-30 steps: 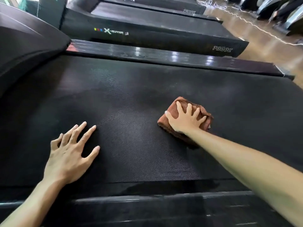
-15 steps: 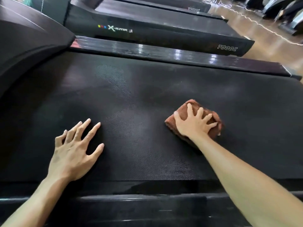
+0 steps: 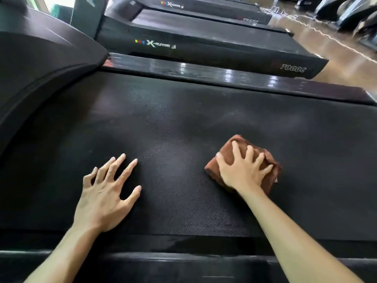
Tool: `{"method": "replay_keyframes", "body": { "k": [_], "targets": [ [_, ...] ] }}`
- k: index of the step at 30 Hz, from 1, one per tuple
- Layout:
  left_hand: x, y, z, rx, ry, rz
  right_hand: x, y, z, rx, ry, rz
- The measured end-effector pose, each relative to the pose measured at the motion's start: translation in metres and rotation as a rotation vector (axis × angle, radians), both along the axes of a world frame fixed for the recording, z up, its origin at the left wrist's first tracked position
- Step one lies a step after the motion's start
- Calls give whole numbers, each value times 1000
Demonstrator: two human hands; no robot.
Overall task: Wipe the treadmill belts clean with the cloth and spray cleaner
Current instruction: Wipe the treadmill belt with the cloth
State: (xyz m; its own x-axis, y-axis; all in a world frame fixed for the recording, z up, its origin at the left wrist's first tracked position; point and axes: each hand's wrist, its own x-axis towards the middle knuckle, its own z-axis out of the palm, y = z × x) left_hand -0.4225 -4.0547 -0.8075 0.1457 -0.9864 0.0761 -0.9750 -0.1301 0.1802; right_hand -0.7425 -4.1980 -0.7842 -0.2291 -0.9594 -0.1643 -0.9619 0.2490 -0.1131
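Sliding toward four o'clock since a second ago, the right hand [image 3: 243,170] presses spread fingers on the cloth [image 3: 240,149]; the left hand [image 3: 104,193] stays flat, grasping nothing, on the belt [image 3: 183,123]. Wiping continues.

The right hand [image 3: 242,170] covers most of the cloth [image 3: 271,170], hiding its middle. The belt [image 3: 173,129] runs off the right edge. Machines [image 3: 346,11] at the top right are blurred and cropped.
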Motion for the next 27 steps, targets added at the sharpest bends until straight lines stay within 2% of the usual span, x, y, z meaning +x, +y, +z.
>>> {"method": "replay_keyframes", "body": {
  "k": [2, 6, 9, 11, 12, 14, 17, 19, 22, 25, 27],
  "targets": [
    [1, -2, -1, -1, -2, 6, 10, -40, 7, 21, -6, -67],
    [-1, -1, -1, 6, -2, 8, 61, -77, 3, 23, -5, 192],
    [-1, -1, 2, 9, 9, 18, 91, -30, 5, -5, -34, 490],
    [-2, -1, 2, 18, 4, 15, 81, 22, 2, -61, -48, 624],
    [-2, -1, 2, 20, -5, 16, 68, 44, -1, -82, -47, 620],
    [-2, -1, 1, 18, -22, 17, 37, 52, -4, -77, -12, 456],
    [-1, -1, 2, 22, -30, 16, 25, 1, 2, 5, -23, 100],
    [-3, -2, 2, 20, -30, 17, 42, -36, 5, 2, -23, 46],
    [-2, -3, 2, 22, -19, 14, 92, -45, 3, 13, -23, 299],
    [-1, -2, 2, 25, -17, 17, 112, 12, 3, -28, -42, 598],
    [-1, -2, 2, 22, -24, 15, 90, 54, -2, -69, -42, 661]
  ]
}}
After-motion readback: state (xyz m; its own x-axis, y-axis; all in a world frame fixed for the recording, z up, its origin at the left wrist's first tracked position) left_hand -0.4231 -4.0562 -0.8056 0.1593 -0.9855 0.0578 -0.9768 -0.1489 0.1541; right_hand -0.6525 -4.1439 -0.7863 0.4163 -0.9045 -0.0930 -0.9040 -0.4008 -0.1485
